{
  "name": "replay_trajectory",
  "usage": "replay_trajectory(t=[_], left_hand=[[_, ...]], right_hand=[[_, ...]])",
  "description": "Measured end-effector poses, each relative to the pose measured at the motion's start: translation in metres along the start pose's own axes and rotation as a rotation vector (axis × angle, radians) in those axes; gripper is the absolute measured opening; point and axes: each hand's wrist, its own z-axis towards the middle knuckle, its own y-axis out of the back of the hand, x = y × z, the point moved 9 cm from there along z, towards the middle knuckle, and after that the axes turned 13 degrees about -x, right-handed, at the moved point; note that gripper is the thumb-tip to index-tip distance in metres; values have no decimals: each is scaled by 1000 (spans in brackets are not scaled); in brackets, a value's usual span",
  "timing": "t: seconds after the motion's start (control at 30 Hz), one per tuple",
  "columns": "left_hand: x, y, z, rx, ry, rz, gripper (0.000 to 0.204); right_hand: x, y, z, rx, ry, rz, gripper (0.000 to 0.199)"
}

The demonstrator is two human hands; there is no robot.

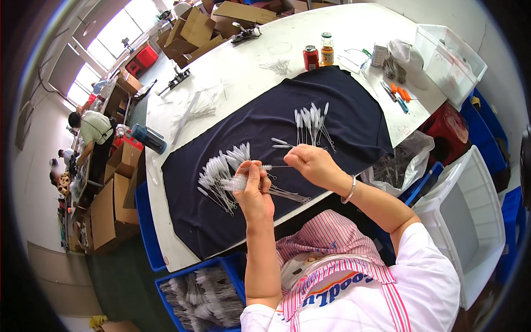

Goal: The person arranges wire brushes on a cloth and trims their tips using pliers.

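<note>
Between my two hands a small wire-handled cleaning brush (266,167) is stretched, its white bristles at my left fingertips. My left hand (255,193) is closed, thumb and fingers pinching the bristled end. White bristles (235,183) of more brushes show beside that palm, and looped wire handles (290,195) stick out on its other side; whether the hand grips these I cannot tell. My right hand (314,165) is closed on the wire end. Left of my hands lies a pile of white brushes (213,174) on the dark cloth (265,122). Another group of brushes (312,120) lies beyond my right hand.
The white table (243,66) holds loose wires (196,113), a red can (311,57), a glass bottle (327,50) and pliers (389,91). A blue bin of brushes (235,271) stands below left. White bins (470,221) and blue crates stand at right. Cardboard boxes (113,213) and people are farther left.
</note>
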Motion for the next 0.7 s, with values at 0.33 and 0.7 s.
replay_trajectory(t=[0.33,0.7], left_hand=[[-2,7,0,-110,5,-29,9],[10,21,14,-118,100,68,33]], right_hand=[[-147,-55,-9,161,-172,-478,20],[-69,-14,2,-46,3,-32,11]])
